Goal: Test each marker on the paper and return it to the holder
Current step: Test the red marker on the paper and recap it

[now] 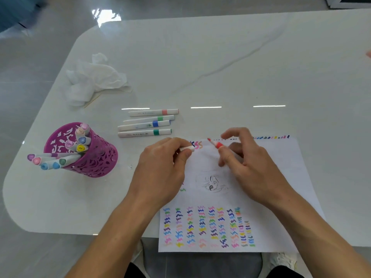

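A white sheet of paper (pixel 271 177) lies in front of me, with rows of coloured squiggles near its front edge and a few at its top left. My right hand (pixel 247 165) holds an uncapped red marker (pixel 216 144), tip pointing up and left just above the paper. My left hand (pixel 162 167) pinches the marker's white cap (pixel 187 148) at the paper's top left corner. A purple cut-out holder (pixel 96 157) stands to the left with several markers in it. Several white markers (pixel 146 123) lie side by side on the table beyond my left hand.
A crumpled white tissue (pixel 94 79) and a thin wooden stick (pixel 92 101) lie at the table's far left. The white marble table (pixel 241 67) has a rounded left corner. My knees and a grey seat show below the front edge.
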`<act>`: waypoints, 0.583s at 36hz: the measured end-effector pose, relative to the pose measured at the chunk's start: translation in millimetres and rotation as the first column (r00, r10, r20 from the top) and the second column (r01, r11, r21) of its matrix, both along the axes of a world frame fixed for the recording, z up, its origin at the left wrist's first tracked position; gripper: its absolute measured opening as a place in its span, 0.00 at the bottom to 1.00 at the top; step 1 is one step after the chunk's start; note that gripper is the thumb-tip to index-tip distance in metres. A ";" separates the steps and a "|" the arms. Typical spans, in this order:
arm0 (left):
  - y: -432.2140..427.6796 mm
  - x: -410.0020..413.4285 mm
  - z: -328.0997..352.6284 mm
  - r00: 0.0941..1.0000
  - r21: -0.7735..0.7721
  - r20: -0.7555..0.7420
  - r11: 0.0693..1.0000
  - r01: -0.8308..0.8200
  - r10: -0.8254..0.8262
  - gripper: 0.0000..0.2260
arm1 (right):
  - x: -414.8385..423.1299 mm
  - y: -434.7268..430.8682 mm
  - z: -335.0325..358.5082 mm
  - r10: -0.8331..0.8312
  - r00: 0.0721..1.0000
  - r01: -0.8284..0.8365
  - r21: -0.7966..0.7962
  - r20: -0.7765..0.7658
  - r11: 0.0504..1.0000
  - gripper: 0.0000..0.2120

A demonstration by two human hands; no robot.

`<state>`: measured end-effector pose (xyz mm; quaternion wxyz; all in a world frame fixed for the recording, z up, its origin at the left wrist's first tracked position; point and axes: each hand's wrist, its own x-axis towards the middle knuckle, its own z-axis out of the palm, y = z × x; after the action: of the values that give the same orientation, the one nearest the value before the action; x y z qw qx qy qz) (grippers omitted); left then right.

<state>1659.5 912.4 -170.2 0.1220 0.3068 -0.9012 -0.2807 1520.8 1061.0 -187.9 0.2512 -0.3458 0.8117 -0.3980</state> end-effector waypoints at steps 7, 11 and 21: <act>-0.9 0.8 -0.2 0.997 -0.006 0.059 0.999 0.053 -0.053 0.10 | -1.2 -4.2 5.3 -0.024 0.974 0.063 -0.169 0.226 0.984 0.09; 1.9 2.0 -9.9 0.987 -0.086 0.093 0.986 0.141 -0.132 0.09 | -3.6 -5.2 10.5 -0.036 0.893 0.154 -0.229 0.449 0.961 0.17; 9.2 0.0 -14.7 0.978 -0.154 0.112 0.969 0.194 -0.178 0.08 | 0.6 -5.1 8.7 -0.033 0.964 0.093 -0.216 0.264 0.972 0.12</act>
<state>1659.5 921.6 -184.9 0.0758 0.2230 -0.9510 -0.2002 1521.3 1056.0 -179.2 0.3012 -0.2910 0.7320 -0.5375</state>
